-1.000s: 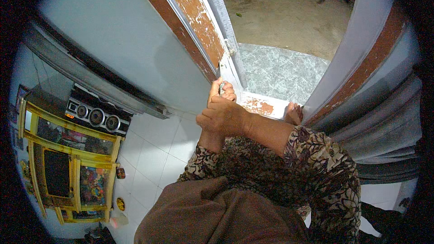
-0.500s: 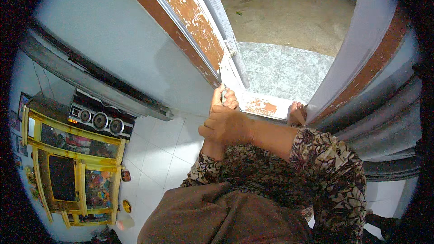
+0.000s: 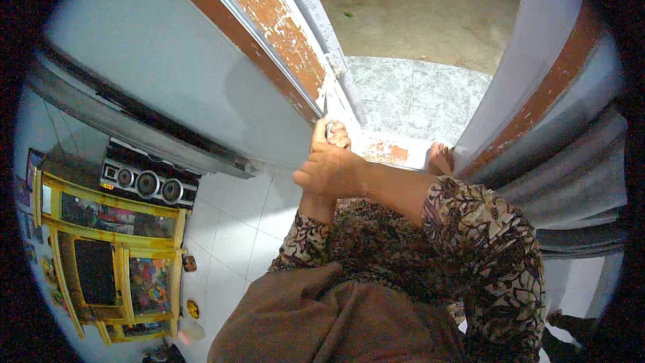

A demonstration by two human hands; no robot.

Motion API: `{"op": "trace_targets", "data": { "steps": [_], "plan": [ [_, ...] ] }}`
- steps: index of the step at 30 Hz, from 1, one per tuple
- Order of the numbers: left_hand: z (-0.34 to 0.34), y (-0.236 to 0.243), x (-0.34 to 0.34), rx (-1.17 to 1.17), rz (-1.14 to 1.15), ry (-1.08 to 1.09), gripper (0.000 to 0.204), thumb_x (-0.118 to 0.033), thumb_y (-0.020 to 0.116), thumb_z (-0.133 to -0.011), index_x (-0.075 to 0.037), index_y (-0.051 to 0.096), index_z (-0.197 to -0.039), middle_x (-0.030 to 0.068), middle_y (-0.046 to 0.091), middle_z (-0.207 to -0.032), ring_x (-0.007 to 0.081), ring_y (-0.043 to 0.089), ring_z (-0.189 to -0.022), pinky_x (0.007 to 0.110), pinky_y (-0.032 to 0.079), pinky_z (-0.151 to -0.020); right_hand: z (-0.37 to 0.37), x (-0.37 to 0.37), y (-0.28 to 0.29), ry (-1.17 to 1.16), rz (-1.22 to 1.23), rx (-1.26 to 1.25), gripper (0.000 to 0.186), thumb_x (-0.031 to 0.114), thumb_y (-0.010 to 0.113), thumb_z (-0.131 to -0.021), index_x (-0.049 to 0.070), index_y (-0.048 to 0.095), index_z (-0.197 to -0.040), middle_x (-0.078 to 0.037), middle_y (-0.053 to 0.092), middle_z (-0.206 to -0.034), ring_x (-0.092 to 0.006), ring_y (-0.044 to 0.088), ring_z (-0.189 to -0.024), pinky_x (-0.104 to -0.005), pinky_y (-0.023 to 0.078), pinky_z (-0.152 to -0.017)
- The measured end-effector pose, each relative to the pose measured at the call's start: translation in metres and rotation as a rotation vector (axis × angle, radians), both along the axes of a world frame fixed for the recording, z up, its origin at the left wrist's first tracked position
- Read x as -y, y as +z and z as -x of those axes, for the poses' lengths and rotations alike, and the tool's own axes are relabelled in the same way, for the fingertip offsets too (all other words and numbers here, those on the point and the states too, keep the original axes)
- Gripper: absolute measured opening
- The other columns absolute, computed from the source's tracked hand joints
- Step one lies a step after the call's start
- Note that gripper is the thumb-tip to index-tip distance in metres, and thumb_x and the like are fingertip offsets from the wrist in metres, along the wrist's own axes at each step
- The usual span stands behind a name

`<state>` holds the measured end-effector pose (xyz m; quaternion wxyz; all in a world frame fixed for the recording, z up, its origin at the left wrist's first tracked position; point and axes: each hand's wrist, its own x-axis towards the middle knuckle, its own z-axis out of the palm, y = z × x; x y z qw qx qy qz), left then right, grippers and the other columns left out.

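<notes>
My left hand (image 3: 331, 133) is closed around a slim tool with a thin blade (image 3: 326, 106), whose handle the fingers mostly hide. The blade points up against the lower part of the door frame (image 3: 285, 30), where white paint is partly gone and brown shows through. Reaching across from the right, my right hand (image 3: 330, 169) wraps around my left wrist or the base of that hand. The white door sill (image 3: 386, 150), also with a worn brown patch, runs just beyond my hands.
A bare foot (image 3: 441, 158) rests at the sill's right end. Grey curtains (image 3: 571, 181) hang at the right. Grey tiles (image 3: 403, 94) lie outside. At the left stand a yellow cabinet (image 3: 121, 245) and a speaker unit (image 3: 148, 183).
The view has shifted slightly. Both hands stay together at the foot of the frame, the right still around the left wrist, the blade still against the frame.
</notes>
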<state>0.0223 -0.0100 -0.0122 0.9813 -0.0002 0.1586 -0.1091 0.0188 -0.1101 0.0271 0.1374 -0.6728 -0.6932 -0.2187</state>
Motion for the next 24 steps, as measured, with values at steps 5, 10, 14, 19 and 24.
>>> {"op": "trace_targets", "data": {
  "steps": [5,10,14,19,24],
  "plan": [
    [-0.008,0.000,-0.008,0.037,-0.231,0.062,0.027,-0.029,0.055,-0.096,-0.010,0.047,-0.079,-0.0028,0.039,-0.062,0.0070,0.037,-0.047,0.023,0.033,-0.043,-0.003,0.003,0.002,0.034,-0.124,0.045,0.008,0.020,0.059,-0.081,0.014,0.057,-0.076,0.001,0.062,-0.069,-0.0177,0.063,-0.067,-0.0338,0.044,-0.070],
    [-0.014,0.006,-0.009,0.074,-0.144,0.030,0.028,-0.027,0.055,-0.096,-0.011,0.044,-0.076,-0.0029,0.039,-0.063,0.0060,0.037,-0.045,0.023,0.033,-0.042,-0.006,0.000,0.000,0.120,-0.292,-0.046,0.011,0.017,0.060,-0.073,0.012,0.051,-0.071,-0.001,0.054,-0.065,-0.0189,0.058,-0.065,-0.0329,0.046,-0.071],
    [-0.012,0.016,-0.005,0.021,-0.083,0.037,0.029,-0.027,0.054,-0.097,-0.011,0.043,-0.075,-0.0032,0.039,-0.063,0.0058,0.037,-0.046,0.023,0.033,-0.043,-0.006,-0.001,0.000,0.040,-0.256,-0.008,0.012,0.017,0.061,-0.072,0.011,0.050,-0.071,-0.002,0.054,-0.064,-0.0198,0.059,-0.064,-0.0336,0.047,-0.069],
    [-0.005,0.021,0.001,-0.009,-0.115,0.083,0.031,-0.028,0.054,-0.097,-0.011,0.042,-0.074,-0.0036,0.037,-0.061,0.0060,0.036,-0.046,0.023,0.033,-0.044,-0.009,-0.002,0.002,0.050,-0.283,-0.045,0.014,0.016,0.062,-0.071,0.011,0.050,-0.069,-0.004,0.056,-0.064,-0.0207,0.062,-0.066,-0.0355,0.048,-0.068],
    [-0.009,0.017,0.004,0.068,-0.137,0.140,0.033,-0.029,0.055,-0.096,-0.011,0.041,-0.073,-0.0038,0.037,-0.059,0.0063,0.036,-0.045,0.023,0.033,-0.043,-0.014,-0.007,-0.001,0.034,-0.310,-0.021,0.009,0.017,0.061,-0.073,0.012,0.054,-0.070,-0.003,0.059,-0.064,-0.0216,0.060,-0.062,-0.0367,0.045,-0.063]
  ]
}}
